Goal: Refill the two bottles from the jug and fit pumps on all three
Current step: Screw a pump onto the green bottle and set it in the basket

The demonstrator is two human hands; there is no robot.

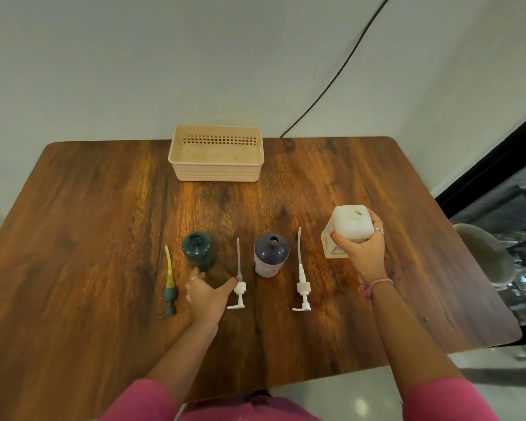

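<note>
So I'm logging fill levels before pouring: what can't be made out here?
- Head view: level inside the green bottle and purple bottle, dark walls.
- Jug label, blurred and covered by the right hand.
- Left hand fingertips, touching the green bottle or not.

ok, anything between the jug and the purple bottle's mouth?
Only the white pump lying flat on the table between them; the jug, held in the right hand, can pass above it. The purple bottle is uncapped.

Dark wooden table point(104, 208), plain white wall point(134, 56), black cable point(340, 71), glossy pale floor point(362, 399)
</note>
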